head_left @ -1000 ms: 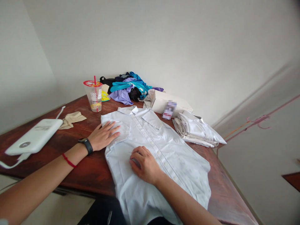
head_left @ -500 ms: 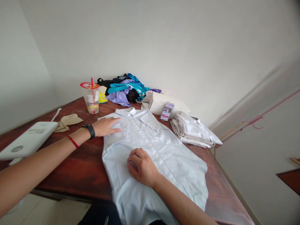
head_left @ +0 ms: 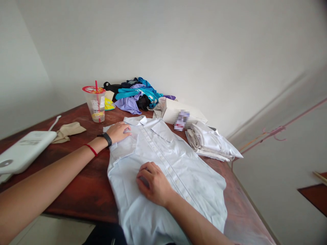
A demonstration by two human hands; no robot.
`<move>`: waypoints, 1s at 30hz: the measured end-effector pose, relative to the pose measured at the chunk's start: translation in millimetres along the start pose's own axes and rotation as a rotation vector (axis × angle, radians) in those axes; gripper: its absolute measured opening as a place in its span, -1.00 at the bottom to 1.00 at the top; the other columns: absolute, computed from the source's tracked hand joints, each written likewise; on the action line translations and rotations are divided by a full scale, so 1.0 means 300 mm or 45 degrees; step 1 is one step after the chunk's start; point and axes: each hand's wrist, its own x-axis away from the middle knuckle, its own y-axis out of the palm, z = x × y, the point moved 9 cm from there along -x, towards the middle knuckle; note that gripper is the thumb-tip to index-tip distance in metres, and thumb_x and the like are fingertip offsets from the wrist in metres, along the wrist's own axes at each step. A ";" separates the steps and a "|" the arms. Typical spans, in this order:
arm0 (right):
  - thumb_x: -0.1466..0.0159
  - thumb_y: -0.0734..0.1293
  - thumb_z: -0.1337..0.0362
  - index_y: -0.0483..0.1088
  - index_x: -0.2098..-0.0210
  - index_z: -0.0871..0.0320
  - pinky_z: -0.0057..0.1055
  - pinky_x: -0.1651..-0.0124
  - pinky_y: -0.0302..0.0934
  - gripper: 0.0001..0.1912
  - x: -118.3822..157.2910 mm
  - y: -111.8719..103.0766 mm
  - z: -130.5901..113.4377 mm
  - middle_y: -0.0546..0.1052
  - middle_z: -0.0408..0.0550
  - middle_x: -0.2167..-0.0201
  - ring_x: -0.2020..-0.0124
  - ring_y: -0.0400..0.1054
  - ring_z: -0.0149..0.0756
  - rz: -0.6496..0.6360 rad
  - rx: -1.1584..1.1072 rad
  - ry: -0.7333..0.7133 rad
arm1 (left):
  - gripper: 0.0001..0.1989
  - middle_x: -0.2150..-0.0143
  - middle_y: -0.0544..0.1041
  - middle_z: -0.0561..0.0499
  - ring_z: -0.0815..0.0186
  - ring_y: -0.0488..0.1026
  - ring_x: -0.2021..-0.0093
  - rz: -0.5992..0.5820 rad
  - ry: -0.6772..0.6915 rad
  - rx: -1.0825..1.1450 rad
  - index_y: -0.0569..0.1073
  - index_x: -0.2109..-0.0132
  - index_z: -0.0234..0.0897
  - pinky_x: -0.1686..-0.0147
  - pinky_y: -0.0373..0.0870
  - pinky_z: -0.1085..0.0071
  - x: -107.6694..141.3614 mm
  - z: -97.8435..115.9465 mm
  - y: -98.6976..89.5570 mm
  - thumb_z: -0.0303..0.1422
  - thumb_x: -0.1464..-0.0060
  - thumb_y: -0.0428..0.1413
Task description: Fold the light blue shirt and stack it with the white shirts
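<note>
A pale blue-white button-up shirt [head_left: 163, 170] lies front side up, collar toward the far side, with its lower end reaching the near table edge. My left hand [head_left: 119, 132] rests on the shirt's left shoulder, on a folded-in sleeve part [head_left: 125, 146]; its fingers are slightly bent and apart, and it grips nothing. Lower down, beside the button strip, my right hand [head_left: 153, 183] sits on the shirt front with its fingers curled in loosely. No cloth shows bunched in it, though its fingertips are partly hidden.
Right of the shirt sit folded white garments [head_left: 209, 141] and a white box [head_left: 184, 110]. Behind is a heap of clothes [head_left: 138, 95]. A plastic cup [head_left: 95, 105] with a red straw, a beige cloth [head_left: 68, 131] and a white power bank [head_left: 28, 149] are at left.
My left hand's fingers have drawn in from a more spread pose, and the hand has slid a little farther up the shoulder. My right hand has stayed nearly in place. The view has shifted slightly.
</note>
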 end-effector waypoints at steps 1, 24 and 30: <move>-0.28 0.35 0.35 0.46 0.18 0.11 -0.22 0.02 0.34 -0.88 -0.001 -0.001 0.000 0.47 -0.03 0.11 0.11 0.35 -0.20 0.002 0.001 0.000 | -0.64 -0.07 0.50 -0.15 0.12 0.43 -0.05 0.024 0.001 -0.018 0.52 -0.06 -0.32 -0.11 0.28 0.23 0.010 0.012 -0.007 -0.20 -0.26 0.06; -0.40 0.30 0.08 0.30 -0.21 0.24 -0.13 -0.29 0.20 -0.51 -0.156 0.173 -0.268 0.33 0.19 -0.30 -0.31 0.20 -0.04 -0.328 0.295 -0.433 | -0.44 -0.47 0.12 -0.22 0.02 0.02 -0.48 -0.139 0.163 0.089 0.15 -0.45 -0.34 -0.38 -0.05 -0.08 0.176 0.178 0.093 -0.20 -0.43 -0.19; -0.47 0.17 0.03 0.07 -0.40 0.30 0.02 -0.43 0.00 -0.35 -0.067 0.241 -0.249 0.10 0.21 -0.45 -0.48 -0.08 -0.05 -0.403 0.252 -0.279 | -0.46 -0.50 0.05 -0.18 -0.03 -0.01 -0.48 -0.154 0.222 0.075 0.30 -0.39 -0.20 -0.39 -0.10 -0.11 0.181 0.185 0.099 -0.10 -0.39 -0.08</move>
